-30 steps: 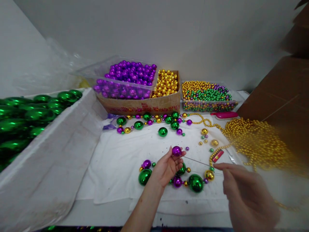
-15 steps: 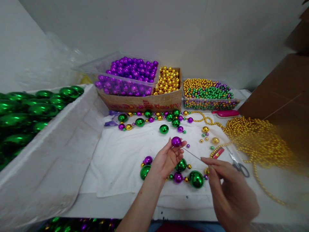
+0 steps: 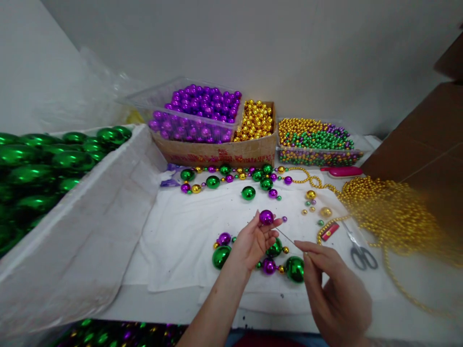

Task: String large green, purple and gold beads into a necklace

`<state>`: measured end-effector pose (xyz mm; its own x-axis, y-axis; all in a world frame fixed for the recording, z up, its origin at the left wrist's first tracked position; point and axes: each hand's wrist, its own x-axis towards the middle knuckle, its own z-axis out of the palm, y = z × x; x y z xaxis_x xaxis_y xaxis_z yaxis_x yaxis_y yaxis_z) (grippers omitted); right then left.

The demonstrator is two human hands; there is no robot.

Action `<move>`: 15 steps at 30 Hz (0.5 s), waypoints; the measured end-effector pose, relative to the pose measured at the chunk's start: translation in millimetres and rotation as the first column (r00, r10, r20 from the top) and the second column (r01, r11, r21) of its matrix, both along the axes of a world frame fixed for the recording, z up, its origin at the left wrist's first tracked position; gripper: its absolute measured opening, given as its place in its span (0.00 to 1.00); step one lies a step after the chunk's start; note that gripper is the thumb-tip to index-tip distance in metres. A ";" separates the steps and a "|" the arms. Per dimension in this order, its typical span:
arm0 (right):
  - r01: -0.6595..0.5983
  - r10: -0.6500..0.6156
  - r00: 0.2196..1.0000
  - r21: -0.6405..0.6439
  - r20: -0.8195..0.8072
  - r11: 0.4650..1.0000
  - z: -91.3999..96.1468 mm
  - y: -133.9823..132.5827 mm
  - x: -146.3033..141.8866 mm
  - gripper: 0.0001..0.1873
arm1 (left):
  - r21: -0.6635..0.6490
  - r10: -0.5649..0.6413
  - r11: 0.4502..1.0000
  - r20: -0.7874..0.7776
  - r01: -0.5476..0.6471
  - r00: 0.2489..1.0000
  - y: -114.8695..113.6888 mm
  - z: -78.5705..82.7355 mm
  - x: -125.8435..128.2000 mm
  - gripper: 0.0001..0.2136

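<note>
A large shiny purple bead rests in the fingertips of my left hand, palm turned up. My right hand pinches a long thin needle, which slants up to the bead; I cannot tell how far its tip goes in. Under and behind my hands lies a strung piece with a big green bead, another purple bead and small gold ones. My left forearm and right fingers cover parts of this strand.
Scissors and a red lighter-like item lie right, beside a heap of gold bead chain. Behind stand a purple bead tub and a mixed bead tray. A white foam box of green balls borders the left.
My right hand has moved left, closer to the purple bead, and less of the needle shows between them. My left hand still holds the bead. The whole view has shifted slightly.
</note>
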<state>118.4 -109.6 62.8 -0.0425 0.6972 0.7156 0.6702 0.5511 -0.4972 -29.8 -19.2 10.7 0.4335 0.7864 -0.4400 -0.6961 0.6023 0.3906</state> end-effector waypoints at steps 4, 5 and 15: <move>0.007 -0.008 0.997 0.021 0.077 1.000 4.0 4.1 -1.2 0.08 | -0.029 -0.010 1.000 -0.035 0.009 0.999 -1.0 -1.6 1.9 0.15; 0.008 -0.011 0.996 0.026 0.090 1.000 5.2 4.7 -1.8 0.07 | -0.032 -0.013 0.999 -0.045 0.011 0.999 -1.1 -1.8 2.1 0.15; -0.002 -0.004 0.989 0.041 0.145 0.999 14.9 6.3 -10.6 0.06 | -0.068 0.018 0.997 -0.082 -0.023 0.996 -1.8 -3.3 0.1 0.18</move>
<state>107.8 -103.3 77.7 -0.1467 0.6676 0.7299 0.7340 0.5681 -0.3721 -29.7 -21.0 7.4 0.3783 0.7613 -0.5266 -0.6764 0.6157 0.4042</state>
